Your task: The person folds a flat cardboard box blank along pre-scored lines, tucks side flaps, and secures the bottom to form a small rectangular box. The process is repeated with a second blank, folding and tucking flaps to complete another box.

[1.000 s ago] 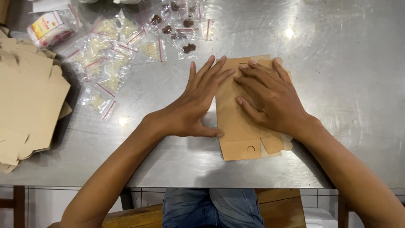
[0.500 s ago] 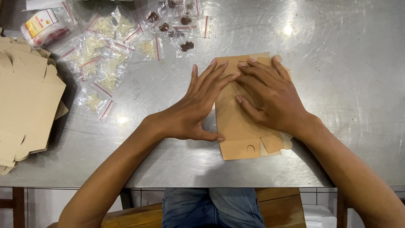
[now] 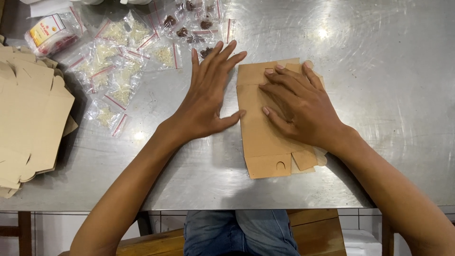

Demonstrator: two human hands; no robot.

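Note:
A flat brown cardboard box blank (image 3: 265, 147) lies on the steel table (image 3: 379, 95), its tabs toward the near edge. My right hand (image 3: 298, 104) presses flat on the blank with fingers spread. My left hand (image 3: 206, 92) lies palm down on the table just left of the blank, with the thumb tip touching its left edge. Neither hand grips anything.
A stack of flat cardboard blanks (image 3: 28, 114) sits at the left edge. Several small clear bags of pale grains (image 3: 116, 71) and of dark pieces (image 3: 189, 23) lie at the far left-centre, with a labelled packet (image 3: 50, 35) beyond. The table's near edge runs just past the blank.
My left hand has slid leftward off the blank onto the bare table. My right hand stays pressed on the blank.

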